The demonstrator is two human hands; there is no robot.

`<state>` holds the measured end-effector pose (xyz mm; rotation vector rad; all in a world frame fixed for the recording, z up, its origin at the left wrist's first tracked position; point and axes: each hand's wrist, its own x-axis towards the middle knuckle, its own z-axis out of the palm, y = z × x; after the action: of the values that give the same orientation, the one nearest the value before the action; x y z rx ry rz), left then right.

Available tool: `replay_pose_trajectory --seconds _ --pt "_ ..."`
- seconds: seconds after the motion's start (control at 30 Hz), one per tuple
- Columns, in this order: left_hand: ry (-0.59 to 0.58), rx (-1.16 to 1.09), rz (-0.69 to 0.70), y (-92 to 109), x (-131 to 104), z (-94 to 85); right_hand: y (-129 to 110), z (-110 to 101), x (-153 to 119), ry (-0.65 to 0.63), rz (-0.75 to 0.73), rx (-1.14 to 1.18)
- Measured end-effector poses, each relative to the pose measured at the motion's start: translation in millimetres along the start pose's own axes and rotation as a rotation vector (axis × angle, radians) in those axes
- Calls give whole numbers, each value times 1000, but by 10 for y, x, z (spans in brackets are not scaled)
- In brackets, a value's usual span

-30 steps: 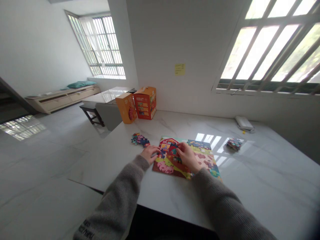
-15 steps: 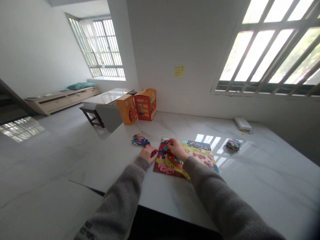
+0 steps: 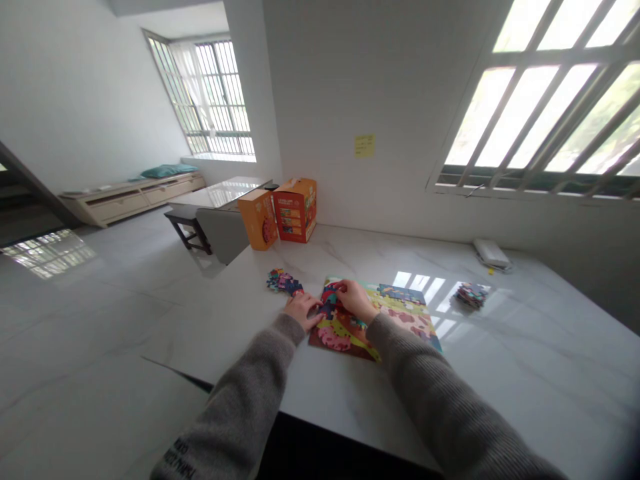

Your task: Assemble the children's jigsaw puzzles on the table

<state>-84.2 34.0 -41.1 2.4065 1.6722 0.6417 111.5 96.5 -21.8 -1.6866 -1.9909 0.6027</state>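
A colourful jigsaw puzzle [image 3: 403, 313] lies flat on the white marbled table [image 3: 330, 407]. My right hand [image 3: 356, 300] is over its upper left part, thumb and fingers pinched at a dark blue and red puzzle piece [image 3: 330, 294]. At the puzzle's left edge rests my left hand [image 3: 303, 311], its fingers apart and their tips at a dark piece; nothing is seen held in it. Just beyond that hand is a loose heap of puzzle pieces [image 3: 283, 281]. Another pile of pieces [image 3: 471, 295] sits right of the puzzle.
Two orange boxes, one plain orange [image 3: 259, 220] and one red-sided [image 3: 297, 210], stand at the table's back left. A white device [image 3: 491, 254] with a cable lies at the back right, near the wall. A yellow note [image 3: 365, 146] is stuck on the wall.
My left hand has moved slightly right, onto the puzzle's left edge, and its fingers have spread. My right hand stays at nearly the same spot. The view has shifted a little.
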Motion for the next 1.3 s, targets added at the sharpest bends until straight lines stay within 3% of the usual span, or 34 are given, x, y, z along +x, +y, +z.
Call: replay_pose_trajectory --seconds 0.27,0.43,0.63,0.77,1.07,1.3 --pt "53 -55 26 -67 11 63 15 -47 46 33 -31 -68" --pt "94 -68 17 -91 26 40 3 -159 -86 13 -122 -107" --pt "366 -53 -136 -316 27 -188 4 -385 -507 -17 -450 -254" --pt "509 32 -283 -455 14 -276 7 -548 -809 15 -557 -249" --pt "253 127 -217 -363 134 -118 43 -591 -1152 76 -556 -202" --pt "294 158 -249 -363 109 -94 118 -581 -1197 166 -579 -57"
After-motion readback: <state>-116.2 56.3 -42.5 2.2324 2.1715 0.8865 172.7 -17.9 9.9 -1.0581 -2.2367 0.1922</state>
